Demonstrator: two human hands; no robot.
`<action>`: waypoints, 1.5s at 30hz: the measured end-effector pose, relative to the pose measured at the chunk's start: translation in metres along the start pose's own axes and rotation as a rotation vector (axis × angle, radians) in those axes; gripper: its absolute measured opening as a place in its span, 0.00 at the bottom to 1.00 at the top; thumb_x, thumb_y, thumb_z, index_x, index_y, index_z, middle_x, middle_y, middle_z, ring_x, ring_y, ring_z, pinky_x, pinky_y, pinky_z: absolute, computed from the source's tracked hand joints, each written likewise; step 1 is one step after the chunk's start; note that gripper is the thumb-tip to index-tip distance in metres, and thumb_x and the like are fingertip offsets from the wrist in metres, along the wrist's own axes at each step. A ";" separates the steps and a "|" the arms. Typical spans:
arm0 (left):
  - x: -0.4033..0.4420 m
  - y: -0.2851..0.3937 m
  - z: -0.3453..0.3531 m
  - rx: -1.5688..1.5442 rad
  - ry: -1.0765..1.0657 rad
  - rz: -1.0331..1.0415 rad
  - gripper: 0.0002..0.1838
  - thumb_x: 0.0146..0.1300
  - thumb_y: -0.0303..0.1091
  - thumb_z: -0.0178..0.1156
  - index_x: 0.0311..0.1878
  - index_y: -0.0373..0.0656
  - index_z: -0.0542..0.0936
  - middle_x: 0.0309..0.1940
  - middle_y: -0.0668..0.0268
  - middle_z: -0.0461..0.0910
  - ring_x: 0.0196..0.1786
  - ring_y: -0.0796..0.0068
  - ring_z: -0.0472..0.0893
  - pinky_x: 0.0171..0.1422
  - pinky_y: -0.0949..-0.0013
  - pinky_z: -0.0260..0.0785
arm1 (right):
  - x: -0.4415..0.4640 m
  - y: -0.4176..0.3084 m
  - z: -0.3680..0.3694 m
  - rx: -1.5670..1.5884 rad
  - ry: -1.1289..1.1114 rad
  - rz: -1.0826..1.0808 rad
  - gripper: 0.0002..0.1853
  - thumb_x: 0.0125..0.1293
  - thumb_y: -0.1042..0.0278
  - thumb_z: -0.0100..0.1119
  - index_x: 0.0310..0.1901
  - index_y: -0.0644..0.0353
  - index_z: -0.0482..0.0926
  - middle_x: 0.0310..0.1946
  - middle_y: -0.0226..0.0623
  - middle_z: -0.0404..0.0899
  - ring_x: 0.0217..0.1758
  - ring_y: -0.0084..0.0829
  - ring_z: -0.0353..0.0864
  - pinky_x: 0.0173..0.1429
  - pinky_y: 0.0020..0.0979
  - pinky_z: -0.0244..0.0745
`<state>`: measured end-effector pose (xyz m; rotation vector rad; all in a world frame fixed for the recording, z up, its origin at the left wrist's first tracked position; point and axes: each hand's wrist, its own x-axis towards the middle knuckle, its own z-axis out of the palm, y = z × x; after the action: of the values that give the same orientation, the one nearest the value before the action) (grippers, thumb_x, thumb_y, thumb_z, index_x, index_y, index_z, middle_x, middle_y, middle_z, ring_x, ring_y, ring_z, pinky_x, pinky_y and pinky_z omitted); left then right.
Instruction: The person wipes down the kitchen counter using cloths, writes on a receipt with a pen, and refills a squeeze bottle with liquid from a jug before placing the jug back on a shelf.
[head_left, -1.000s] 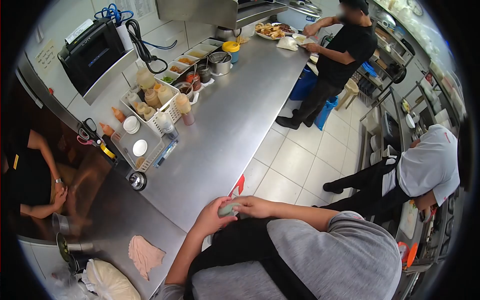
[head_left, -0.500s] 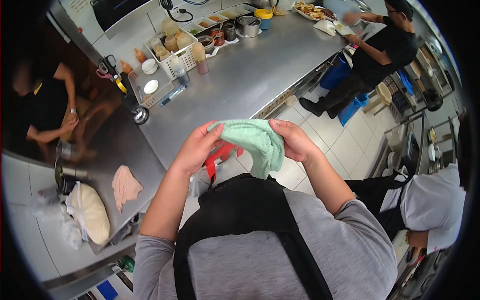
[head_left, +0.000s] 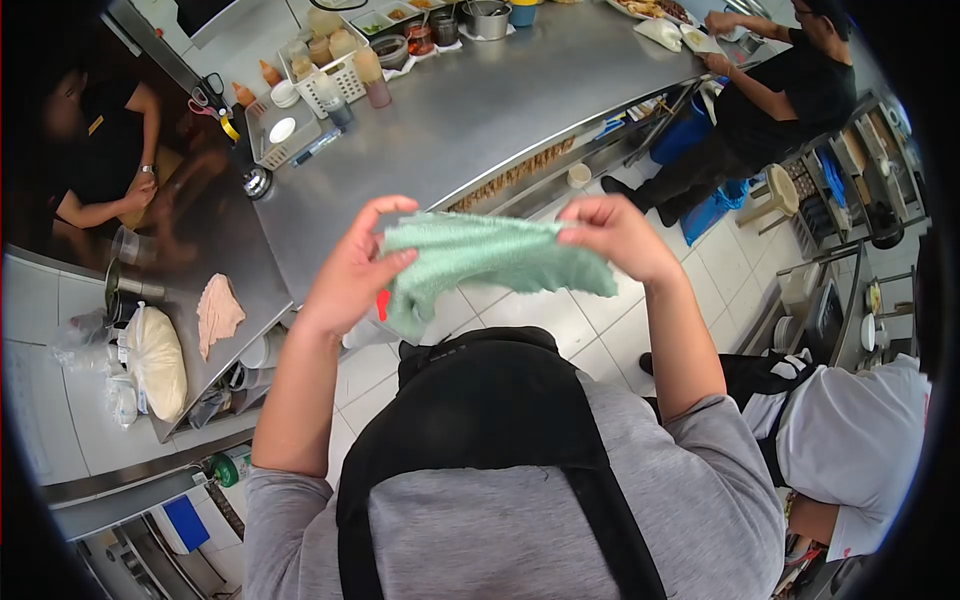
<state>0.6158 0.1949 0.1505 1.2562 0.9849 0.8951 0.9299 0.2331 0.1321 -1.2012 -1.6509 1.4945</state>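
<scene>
A light green towel stretches in the air between my two hands, just above my black apron. On its left end, my left hand holds the cloth with the thumb over it and the index finger raised. My right hand pinches the upper edge toward the right, and a free corner hangs beyond the fingers. The towel's left part droops in a fold. A small bit of red shows behind it, next to my left hand.
A steel counter runs ahead, bearing a white basket of sauce bottles. To the left lie a pink cloth and a filled plastic bag. One person stands far right, another at left, and a third in white close at right.
My hands have moved apart and slightly up, spreading the towel wider. Its hanging fold has gone from the right side to the left. The view has shifted a little.
</scene>
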 end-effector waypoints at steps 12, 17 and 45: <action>-0.015 -0.068 -0.057 -0.360 0.098 -0.203 0.29 0.64 0.20 0.54 0.69 0.47 0.63 0.50 0.63 0.76 0.51 0.74 0.78 0.59 0.70 0.70 | 0.008 0.093 0.078 0.739 -0.100 0.245 0.30 0.64 0.80 0.55 0.68 0.59 0.59 0.55 0.39 0.74 0.59 0.30 0.74 0.62 0.33 0.70; -0.014 -0.072 -0.088 0.214 0.066 -0.265 0.34 0.59 0.16 0.57 0.69 0.49 0.63 0.52 0.63 0.74 0.47 0.77 0.77 0.55 0.72 0.70 | 0.039 0.085 0.083 0.072 0.140 0.195 0.29 0.65 0.80 0.55 0.66 0.54 0.61 0.34 0.37 0.80 0.38 0.22 0.77 0.46 0.25 0.71; -0.034 -0.122 -0.249 -0.040 0.684 -0.140 0.12 0.69 0.38 0.55 0.47 0.40 0.77 0.38 0.66 0.79 0.37 0.77 0.78 0.40 0.73 0.70 | 0.222 0.051 0.174 -0.204 0.375 -0.093 0.13 0.68 0.65 0.56 0.50 0.62 0.74 0.40 0.37 0.80 0.39 0.25 0.77 0.44 0.27 0.72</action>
<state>0.3713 0.2327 0.0213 0.8344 1.5579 1.2584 0.6967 0.3572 0.0208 -1.3945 -1.5995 0.9880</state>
